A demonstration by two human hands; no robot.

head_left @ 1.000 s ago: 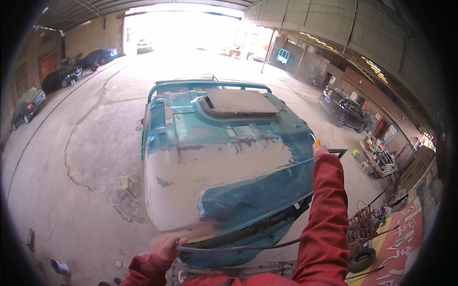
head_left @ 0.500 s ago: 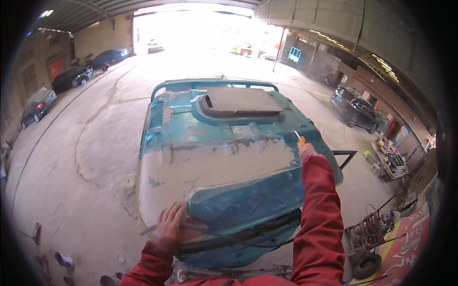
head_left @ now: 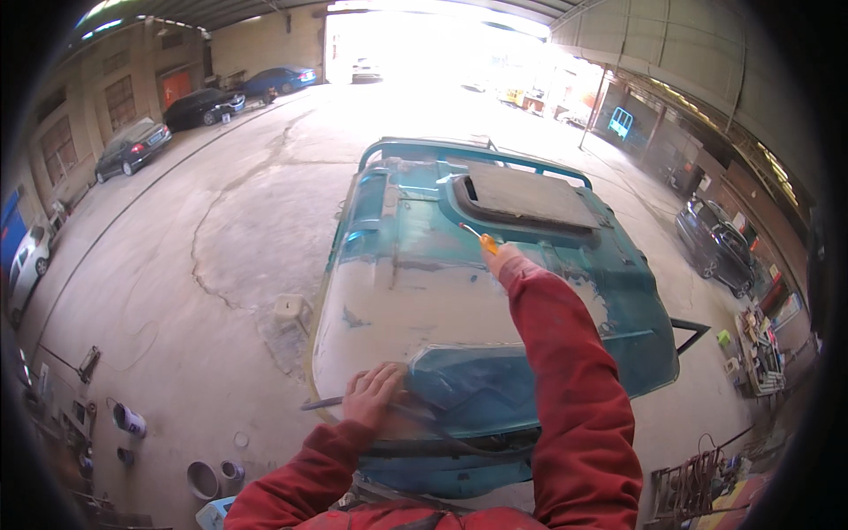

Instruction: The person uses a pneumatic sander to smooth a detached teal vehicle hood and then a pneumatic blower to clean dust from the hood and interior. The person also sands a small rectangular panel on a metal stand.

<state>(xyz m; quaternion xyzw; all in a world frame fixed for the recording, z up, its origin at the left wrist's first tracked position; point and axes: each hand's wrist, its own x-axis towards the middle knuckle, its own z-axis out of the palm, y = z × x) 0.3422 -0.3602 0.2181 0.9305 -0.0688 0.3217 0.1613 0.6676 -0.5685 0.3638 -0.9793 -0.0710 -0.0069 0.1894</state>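
Note:
The roof of a teal vehicle cab (head_left: pixel 415 305), its paint partly sanded to a pale patch, lies in front of me. My right hand (head_left: pixel 502 258) is closed round the yellow-orange handle of a screwdriver (head_left: pixel 488 243). Its thin shaft points forward and left, near the roof hatch (head_left: pixel 521 196). Whether the tip touches the metal I cannot tell. At the near left edge of the roof my left hand (head_left: pixel 374 395) lies with its fingers stretched out. A dark rubber-like strip (head_left: pixel 442 435) runs past under that hand. Beside it is a glossy teal panel (head_left: pixel 477 380).
A teal rail (head_left: pixel 539 165) borders the roof's far end, and a black frame (head_left: pixel 692 334) juts out at the right. Several buckets (head_left: pixel 203 480) stand on the floor at the lower left. Parked cars (head_left: pixel 132 148) line both sides. A cluttered bench (head_left: pixel 761 352) is at the right.
My right hand has carried the screwdriver leftward across the roof, from its right side to just before the hatch. The left hand stays at the near edge. The view has turned left.

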